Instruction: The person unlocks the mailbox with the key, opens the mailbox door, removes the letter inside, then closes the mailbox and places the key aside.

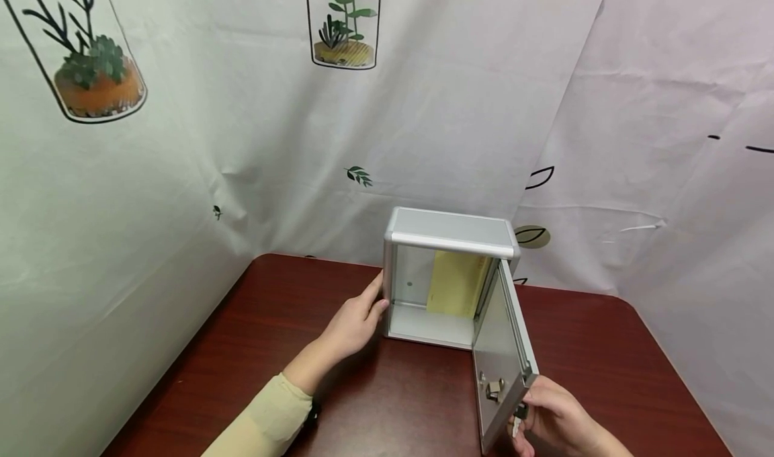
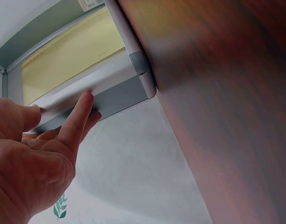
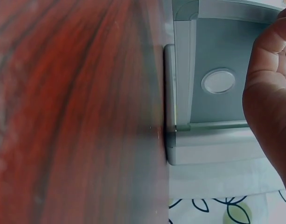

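A dark red, wood-grained bench (image 1: 605,349) fills the lower part of the head view. Take the clock's centre as the box on it.

Nearest, at about half past four, is the right hand (image 1: 562,413), its fingers bent around the dark head of a small key (image 1: 517,427), whose metal blade points down; whether they also grip the door cannot be told. Just beside it, at five o'clock, the box's door (image 1: 498,336) stands swung outward from its hinge side, and a metal lock (image 1: 494,390) sits on its inner face near the free edge.

At eight o'clock the left hand (image 1: 351,324) rests against the box's side wall, fingers fairly straight and the thumb by the front edge; a pale sleeve (image 1: 266,413) covers that forearm toward seven.

The silver-grey box (image 1: 450,227) itself stands upright on the bench, its front uncovered. Inside, toward its three o'clock side, a yellow sheet (image 1: 456,285) stands upright near the back.

Farthest off, a whitish cloth backdrop (image 1: 435,128) hangs behind the bench, with creases, leaf prints and, at eleven o'clock, a printed plant jar (image 1: 345,27).
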A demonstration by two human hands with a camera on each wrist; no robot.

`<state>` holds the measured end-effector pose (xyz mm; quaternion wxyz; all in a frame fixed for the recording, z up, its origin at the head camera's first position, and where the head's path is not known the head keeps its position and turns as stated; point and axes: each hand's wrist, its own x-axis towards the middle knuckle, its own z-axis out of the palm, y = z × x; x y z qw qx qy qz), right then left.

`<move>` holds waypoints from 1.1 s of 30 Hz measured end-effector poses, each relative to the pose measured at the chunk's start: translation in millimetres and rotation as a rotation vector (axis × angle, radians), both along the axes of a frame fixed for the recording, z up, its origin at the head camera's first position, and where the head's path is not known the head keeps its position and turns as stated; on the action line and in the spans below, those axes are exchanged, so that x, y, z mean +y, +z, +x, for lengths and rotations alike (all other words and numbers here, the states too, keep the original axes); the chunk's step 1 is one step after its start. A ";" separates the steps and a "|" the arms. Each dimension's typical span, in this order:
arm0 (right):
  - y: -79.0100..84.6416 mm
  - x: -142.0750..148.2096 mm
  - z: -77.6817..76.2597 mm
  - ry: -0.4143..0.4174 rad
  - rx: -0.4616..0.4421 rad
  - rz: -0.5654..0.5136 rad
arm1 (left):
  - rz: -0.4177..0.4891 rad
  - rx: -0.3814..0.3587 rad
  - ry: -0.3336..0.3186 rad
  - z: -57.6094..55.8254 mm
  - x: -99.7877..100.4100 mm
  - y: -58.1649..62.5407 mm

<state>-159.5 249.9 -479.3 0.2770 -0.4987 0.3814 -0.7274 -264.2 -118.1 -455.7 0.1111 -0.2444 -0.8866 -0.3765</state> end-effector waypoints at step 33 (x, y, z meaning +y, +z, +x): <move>-1.1 3.7 1.5 -0.002 -0.026 -0.016 | 0.157 0.190 0.041 18.5 8.1 23.1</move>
